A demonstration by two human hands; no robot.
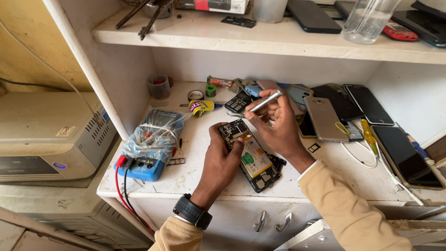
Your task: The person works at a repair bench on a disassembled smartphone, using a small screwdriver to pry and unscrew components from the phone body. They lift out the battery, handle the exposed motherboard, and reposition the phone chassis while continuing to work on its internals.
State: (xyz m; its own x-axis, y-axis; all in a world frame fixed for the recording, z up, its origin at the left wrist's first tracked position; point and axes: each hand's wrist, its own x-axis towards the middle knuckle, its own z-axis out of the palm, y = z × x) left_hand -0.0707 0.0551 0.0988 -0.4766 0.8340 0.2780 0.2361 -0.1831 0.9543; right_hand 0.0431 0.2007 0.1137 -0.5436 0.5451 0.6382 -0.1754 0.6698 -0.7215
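Left hand (222,160) grips the opened phone (253,158); right hand (274,122) pinches tweezers (261,103) at its board. A slip could scratch components.

- Bright, even daylight; white shelf (204,172) well exposed, no blown highlights.
- Soft, short shadows under the hands and beneath the upper shelf (278,44).
- Mild glare on the dark phone screens (404,155) at right.
- Focus sharp at centre; straight edges bow slightly toward the frame borders.
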